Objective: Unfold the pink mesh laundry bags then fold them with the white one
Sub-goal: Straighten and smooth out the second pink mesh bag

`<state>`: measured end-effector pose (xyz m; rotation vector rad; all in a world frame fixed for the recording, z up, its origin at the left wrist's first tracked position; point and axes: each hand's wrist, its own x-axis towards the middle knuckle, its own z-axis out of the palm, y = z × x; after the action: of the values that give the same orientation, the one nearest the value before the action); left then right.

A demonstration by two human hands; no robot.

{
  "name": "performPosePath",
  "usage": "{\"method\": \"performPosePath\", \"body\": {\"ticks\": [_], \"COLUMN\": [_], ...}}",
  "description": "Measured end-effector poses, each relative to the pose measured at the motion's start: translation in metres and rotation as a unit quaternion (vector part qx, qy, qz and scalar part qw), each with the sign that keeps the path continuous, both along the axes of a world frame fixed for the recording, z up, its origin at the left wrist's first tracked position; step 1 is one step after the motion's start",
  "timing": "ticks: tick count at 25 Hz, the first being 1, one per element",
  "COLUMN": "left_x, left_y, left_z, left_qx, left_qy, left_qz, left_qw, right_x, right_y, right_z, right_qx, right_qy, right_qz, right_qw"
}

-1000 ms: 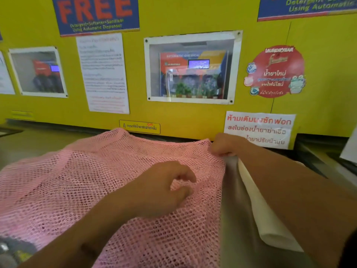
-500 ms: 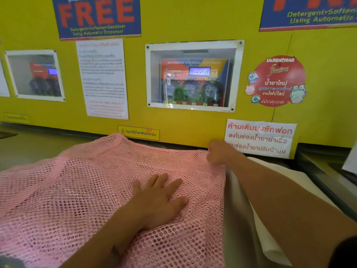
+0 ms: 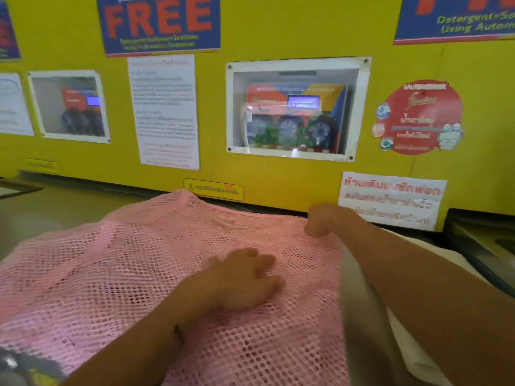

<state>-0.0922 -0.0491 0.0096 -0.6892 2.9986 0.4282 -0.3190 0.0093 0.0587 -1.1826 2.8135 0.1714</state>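
**Left palm slides right across the pink mesh while the right hand keeps the far corner**

Since half a second ago the left hand (image 3: 245,277) has shifted slightly toward the right of the frame on the pink mesh laundry bag (image 3: 117,274), and its fingers, then spread flat, are now loosely curled with the tips touching the net; it presses down and grips nothing. Motion blur softens it. At centre right, the right hand (image 3: 324,220) stays at the bag's far right corner, fingers closed in what looks like a pinch on the mesh edge, though blur hides the exact hold.

Spread open, the pink bag fills the lower left and centre of the frame, its far edge lying just beside the base of the yellow wall (image 3: 278,174). Whether more than one pink layer lies there cannot be told. A white bag (image 3: 404,346) shows at lower right, just beside the pink one's right edge and partly under the right forearm. Between them a grey strip of fabric or surface runs down the frame.

On the wall, upper centre, hangs a blue "FREE" sign (image 3: 158,22), and to its lower right a framed window (image 3: 295,110) showing a dispenser.
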Motion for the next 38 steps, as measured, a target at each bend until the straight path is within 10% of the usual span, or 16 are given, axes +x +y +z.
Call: {"method": "performPosePath", "body": {"ticks": [9,13,18,24,31,38], "left_x": [0.103,0.164,0.223,0.246,0.263,0.285], "left_y": [-0.117,-0.181,-0.224,-0.253,-0.265,-0.277], "left_z": [0.036,0.021,-0.018,-0.005,-0.005,0.002], "left_qx": [-0.026,-0.065,-0.044,-0.055,-0.062,0.004], "left_qy": [0.304,0.29,-0.032,0.207,0.428,0.317], "left_qz": [0.144,0.256,0.307,0.303,0.237,0.328], "left_qw": [0.941,0.92,0.95,0.928,0.87,0.89], "right_x": [0.117,0.162,0.184,0.222,0.243,0.242], "right_y": [-0.096,-0.16,-0.219,-0.266,-0.313,-0.313], "right_z": [0.009,-0.005,-0.016,0.009,-0.048,-0.05], "right_qx": [-0.033,-0.064,0.108,-0.07,0.056,0.056], "right_qy": [-0.077,-0.059,-0.081,-0.059,-0.104,-0.107], "right_qz": [0.22,0.239,0.253,0.264,0.225,0.233], "right_qw": [0.972,0.967,0.958,0.96,0.967,0.965]}}
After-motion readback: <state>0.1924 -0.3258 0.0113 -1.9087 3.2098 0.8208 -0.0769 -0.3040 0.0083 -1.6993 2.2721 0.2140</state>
